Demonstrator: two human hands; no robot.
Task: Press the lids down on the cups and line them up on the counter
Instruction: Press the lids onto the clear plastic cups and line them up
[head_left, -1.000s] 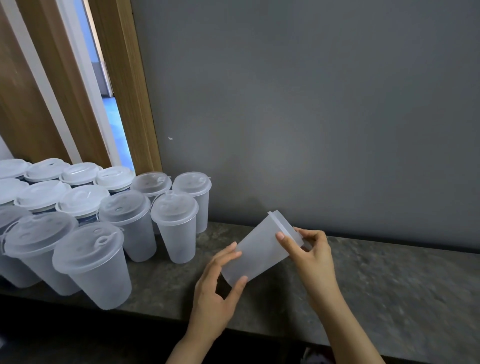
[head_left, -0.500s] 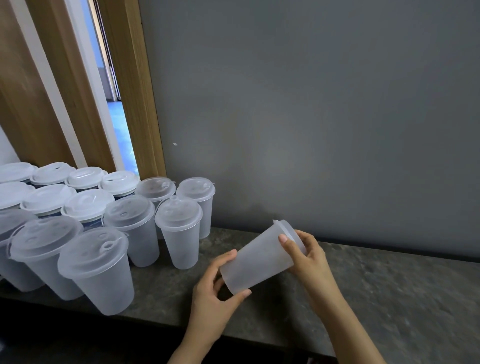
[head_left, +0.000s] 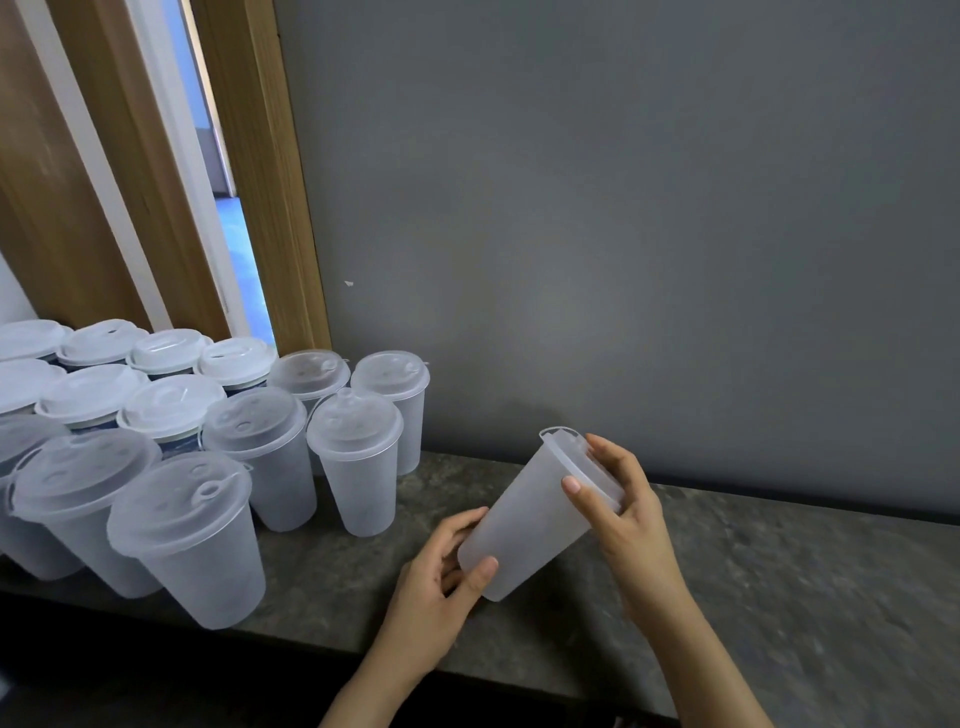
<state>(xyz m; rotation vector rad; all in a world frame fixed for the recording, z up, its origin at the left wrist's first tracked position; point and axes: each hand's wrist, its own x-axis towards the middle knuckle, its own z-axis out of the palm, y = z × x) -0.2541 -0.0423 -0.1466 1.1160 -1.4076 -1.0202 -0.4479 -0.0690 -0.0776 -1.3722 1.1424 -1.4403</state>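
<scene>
Nearest the camera, the left hand (head_left: 441, 577) is cupping the narrow base of a frosted translucent plastic cup (head_left: 524, 525), its thumb lying across the bottom edge and its fingers curling behind the wall. The cup is being held tilted in the air above the front half of the dark mottled stone bench (head_left: 779, 597), base toward the person and mouth pointing up and away to the right. The right hand (head_left: 623, 514) is gripping the upper end, thumb lying on the cup's wall just under the rim and fingers wrapping over the clear plastic lid (head_left: 582, 462) that is sitting on the mouth; whether the lid is fully seated cannot be told. To the left, a group of lidded translucent plastic cups (head_left: 208, 467) is standing upright in close rows running from the bench's front edge back toward its rear left corner, neighbours touching or nearly so, and the rearmost ones are wearing whiter, opaque lids. Behind the bench a plain grey wall (head_left: 623, 234) is rising, and a light wooden door frame (head_left: 260, 171) is standing at the wall's left end.
</scene>
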